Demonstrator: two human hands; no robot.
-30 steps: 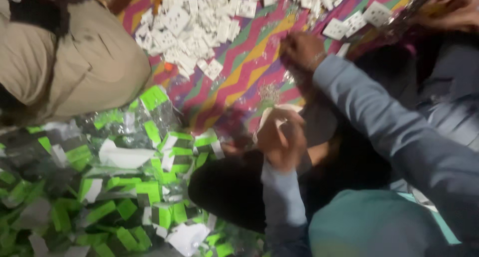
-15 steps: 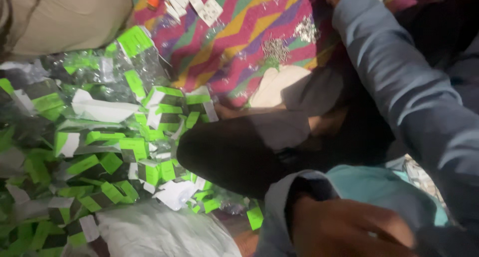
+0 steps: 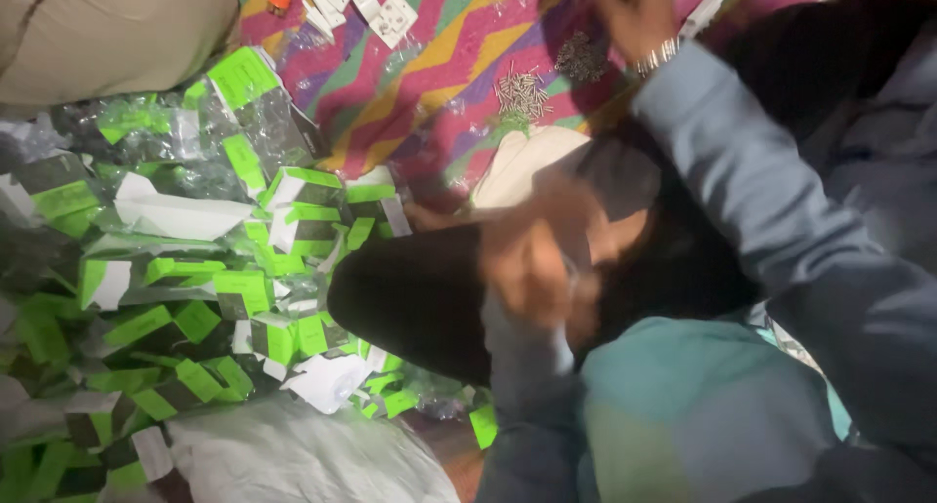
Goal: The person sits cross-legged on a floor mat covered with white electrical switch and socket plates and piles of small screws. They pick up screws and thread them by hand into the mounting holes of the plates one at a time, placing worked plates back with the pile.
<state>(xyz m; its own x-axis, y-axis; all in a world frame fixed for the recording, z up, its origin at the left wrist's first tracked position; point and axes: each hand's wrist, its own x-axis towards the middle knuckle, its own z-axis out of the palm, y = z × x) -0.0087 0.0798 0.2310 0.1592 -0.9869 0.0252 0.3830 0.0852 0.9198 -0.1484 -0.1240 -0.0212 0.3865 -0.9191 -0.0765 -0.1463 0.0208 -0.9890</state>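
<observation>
The right hand is stretched far forward to the top of the view, a metal bracelet at its wrist, fingers curled down over the zigzag cloth; whether they pinch anything, I cannot tell. The left hand is pulled in close and badly blurred, so its grip is unreadable too. Just left of the right hand lies a loose heap of small screws, thin, shiny metal, pointing every way, with a darker cluster beside it; the right hand is clearly the nearer one. Further left, white cards sit flat on the cloth. Down the left side spreads a crinkly pile of green packets in clear plastic, nearer the left hand.
</observation>
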